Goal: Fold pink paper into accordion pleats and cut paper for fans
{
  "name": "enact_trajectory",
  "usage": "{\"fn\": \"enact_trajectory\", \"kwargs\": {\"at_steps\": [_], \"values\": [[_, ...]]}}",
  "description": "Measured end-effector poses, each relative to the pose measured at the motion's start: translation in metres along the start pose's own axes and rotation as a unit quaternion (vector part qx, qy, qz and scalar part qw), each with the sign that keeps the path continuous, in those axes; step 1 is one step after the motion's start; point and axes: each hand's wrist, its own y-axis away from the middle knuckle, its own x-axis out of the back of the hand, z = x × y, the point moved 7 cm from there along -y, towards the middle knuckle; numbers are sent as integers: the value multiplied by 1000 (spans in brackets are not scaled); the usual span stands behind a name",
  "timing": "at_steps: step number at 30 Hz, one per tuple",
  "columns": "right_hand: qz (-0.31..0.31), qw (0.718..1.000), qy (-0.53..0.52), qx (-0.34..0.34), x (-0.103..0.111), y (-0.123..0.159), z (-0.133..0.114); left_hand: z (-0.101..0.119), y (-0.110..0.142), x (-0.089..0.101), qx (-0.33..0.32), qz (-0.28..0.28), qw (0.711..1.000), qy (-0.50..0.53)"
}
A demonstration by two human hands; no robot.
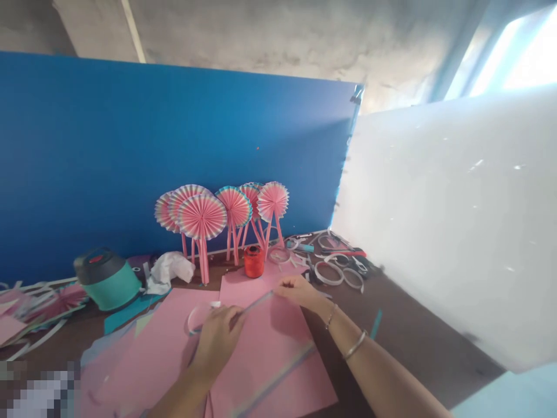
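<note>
My left hand (221,335) and my right hand (300,292) are closed in pinches above pink paper sheets (261,348). A thin greyish strip (259,302), seemingly paper, stretches between their fingertips, with an end in each hand. A pale curled loop (196,319) shows just left of my left hand; whether it belongs to the same strip I cannot tell. Below my hands a second long strip (282,374), blurred, slants across the pink sheet. A red spool of thread (253,261) stands beyond my hands at the sheet's far edge.
Several pleated pink paper fans (202,216) on pink sticks lean against the blue board (130,133). Curled strips (328,273) lie at the back right. A teal-and-black container (108,281) and crumpled white paper (172,270) sit left. A white panel (444,220) stands right.
</note>
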Motion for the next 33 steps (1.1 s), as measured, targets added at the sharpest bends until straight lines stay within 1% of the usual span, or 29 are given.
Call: {"fn": "enact_trajectory", "kwargs": {"at_steps": [4,7,10,12,14,16,18,20,22,23,24,25,27,28,31,33], "values": [[68,993,-98,-9,21,-2,7,-27,-8,6,77,-18,995,68],[83,985,-148,-24,24,-1,11,-46,-12,5,120,-23,981,151],[91,978,-186,-31,24,-1,12,-58,-13,3,156,6,951,267],[111,969,-218,-35,26,0,12,-62,-12,1,183,23,920,347],[139,959,-246,-34,30,2,12,-58,-11,-3,194,10,892,409],[156,950,-268,-27,33,2,12,-50,-10,-8,190,-26,877,441],[153,952,-264,-19,33,0,11,-45,-9,-11,189,-46,875,443],[169,962,-215,-13,38,-1,12,-47,-8,-11,200,-37,878,433],[237,968,-78,-7,55,0,12,-54,-7,-6,211,7,878,429],[277,961,7,-5,65,3,11,-58,-7,-2,218,37,880,419],[315,942,111,-8,75,5,9,-61,-6,4,224,70,885,403],[332,929,163,-15,82,7,8,-63,-5,11,229,102,889,383],[339,910,237,-33,91,9,10,-63,-2,23,237,148,894,349],[332,906,259,-43,93,10,11,-61,-1,29,241,165,894,340],[311,885,339,-73,94,11,12,-54,4,43,253,212,883,334],[298,868,384,-97,93,13,12,-52,7,48,263,235,874,334]]}}
